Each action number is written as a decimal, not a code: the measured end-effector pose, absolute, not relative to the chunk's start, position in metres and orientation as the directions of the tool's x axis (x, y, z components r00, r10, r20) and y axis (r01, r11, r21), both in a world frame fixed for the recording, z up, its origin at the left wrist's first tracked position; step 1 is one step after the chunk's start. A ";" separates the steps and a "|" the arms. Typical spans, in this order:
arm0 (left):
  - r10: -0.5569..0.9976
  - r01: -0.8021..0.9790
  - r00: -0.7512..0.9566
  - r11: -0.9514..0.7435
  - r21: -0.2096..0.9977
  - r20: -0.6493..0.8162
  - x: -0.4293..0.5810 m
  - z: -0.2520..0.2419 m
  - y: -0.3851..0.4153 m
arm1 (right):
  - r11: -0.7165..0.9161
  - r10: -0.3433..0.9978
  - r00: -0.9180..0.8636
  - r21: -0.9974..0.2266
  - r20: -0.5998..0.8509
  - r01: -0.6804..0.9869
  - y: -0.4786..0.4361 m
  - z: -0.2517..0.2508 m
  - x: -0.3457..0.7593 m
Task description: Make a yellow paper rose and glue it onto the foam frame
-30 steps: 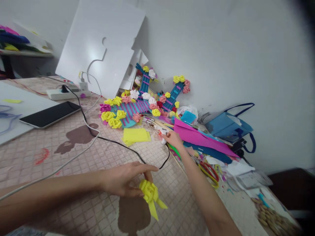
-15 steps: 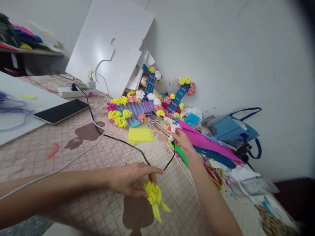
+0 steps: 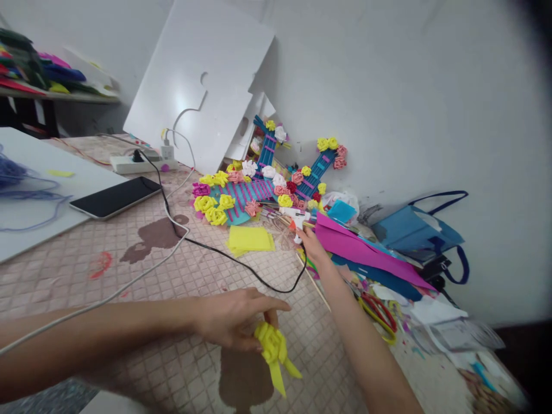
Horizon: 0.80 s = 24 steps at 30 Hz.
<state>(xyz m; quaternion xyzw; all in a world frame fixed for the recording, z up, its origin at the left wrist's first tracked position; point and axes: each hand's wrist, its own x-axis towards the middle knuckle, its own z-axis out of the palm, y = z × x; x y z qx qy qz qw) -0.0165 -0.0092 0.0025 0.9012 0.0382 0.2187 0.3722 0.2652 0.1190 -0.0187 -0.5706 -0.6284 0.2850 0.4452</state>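
- Here's the left hand [image 3: 235, 319], thumb and a finger pinching a yellow, papery, rose-shaped flower [image 3: 271, 348] at its edge, index finger stretched out above!
- And the right hand [image 3: 311, 244] grips a white plastic glue gun [image 3: 297, 214] with an orange trigger, well apart from the flower.
- What a bloom: bunched, folded petals, two strips dangling below!
- Fingertips mask the flower's near edge; the right fingers partly cover the gun's handle; its nozzle is lost in clutter.

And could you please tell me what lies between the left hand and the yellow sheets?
In the head view, the black cable crosses the patterned tabletop between the left hand and the yellow sheets.
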 end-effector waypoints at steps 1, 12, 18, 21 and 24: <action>0.232 -0.093 0.901 -0.724 0.684 0.368 -0.016 0.002 -0.009 | 0.196 0.967 0.052 -0.860 0.249 0.471 0.120 -0.020 0.268; 0.197 -0.115 0.902 -0.746 0.655 0.383 -0.014 -0.001 -0.007 | 0.241 0.916 0.077 -0.694 0.394 0.678 0.104 -0.040 0.253; 0.236 -0.092 0.896 -0.731 0.676 0.377 -0.017 0.000 -0.001 | 0.253 0.938 -0.003 -0.677 0.348 0.691 0.103 -0.033 0.253; 0.240 -0.100 0.891 -0.724 0.682 0.386 -0.017 -0.001 0.001 | 0.262 0.946 -0.040 -0.689 0.321 0.676 0.103 -0.028 0.257; 0.235 -0.098 0.895 -0.726 0.681 0.380 -0.017 -0.001 0.002 | 0.264 0.952 -0.062 -0.703 0.299 0.661 0.103 -0.026 0.259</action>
